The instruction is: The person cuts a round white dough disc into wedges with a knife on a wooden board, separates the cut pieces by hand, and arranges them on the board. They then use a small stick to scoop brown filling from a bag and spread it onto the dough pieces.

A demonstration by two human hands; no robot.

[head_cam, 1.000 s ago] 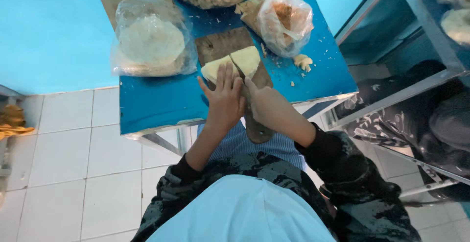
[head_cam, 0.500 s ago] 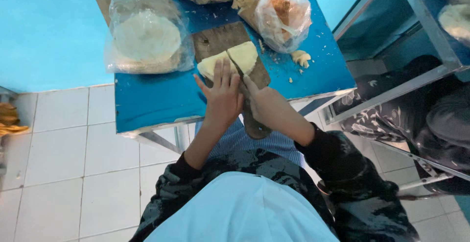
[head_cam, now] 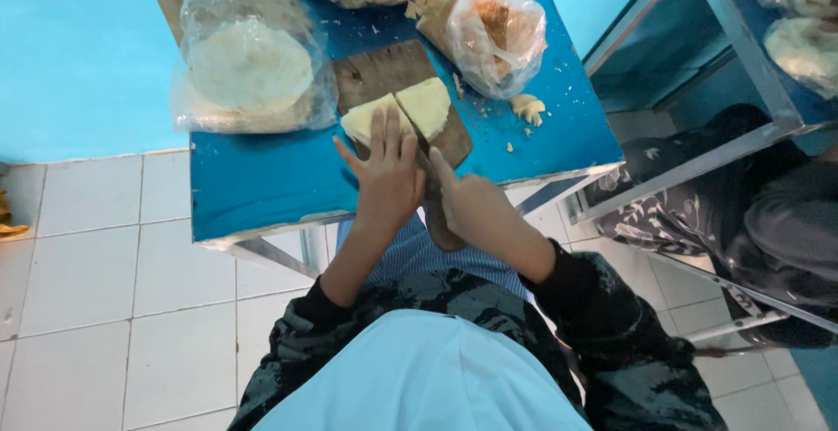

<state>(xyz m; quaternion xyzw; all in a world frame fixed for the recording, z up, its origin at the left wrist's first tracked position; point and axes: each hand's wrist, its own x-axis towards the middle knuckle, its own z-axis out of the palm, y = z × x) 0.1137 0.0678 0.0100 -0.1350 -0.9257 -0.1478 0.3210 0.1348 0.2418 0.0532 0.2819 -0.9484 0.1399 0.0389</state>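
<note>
Left forearm runs from the dark patterned sleeve at 7 o'clock up toward 12. My left hand [head_cam: 388,178] lies palm down, fingers spread and nearly straight, tips pressing the near edge of the pale yellow block [head_cam: 397,112]. It grips nothing, just pins it flat. Thumb juts out toward 10 o'clock, off the block.

The block sits on the wooden cutting board [head_cam: 397,82], on the blue table [head_cam: 262,178], about centre frame at 12 o'clock from my hands. It is split into two pieces, a dark cut line between them, halves lying just beside each other.

Right forearm comes in from 4 o'clock, sleeve pushed back at the wrist. My right hand [head_cam: 467,204] is curled closed around the knife [head_cam: 421,147] handle, index finger stretched along the top toward 11 o'clock. The blade shows only as a thin dark strip between the two hands, reaching the block near the cut; I cannot tell how deep it sits.

Around it: at 10 o'clock from the board a clear plastic bag [head_cam: 249,69] with a round white mass inside, touching the board's left edge. At 1 o'clock a second clear bag [head_cam: 497,34] holding brownish pieces. Pale scraps [head_cam: 528,106] lie at 3 o'clock from the board. Far right, a metal rack [head_cam: 698,73].
</note>
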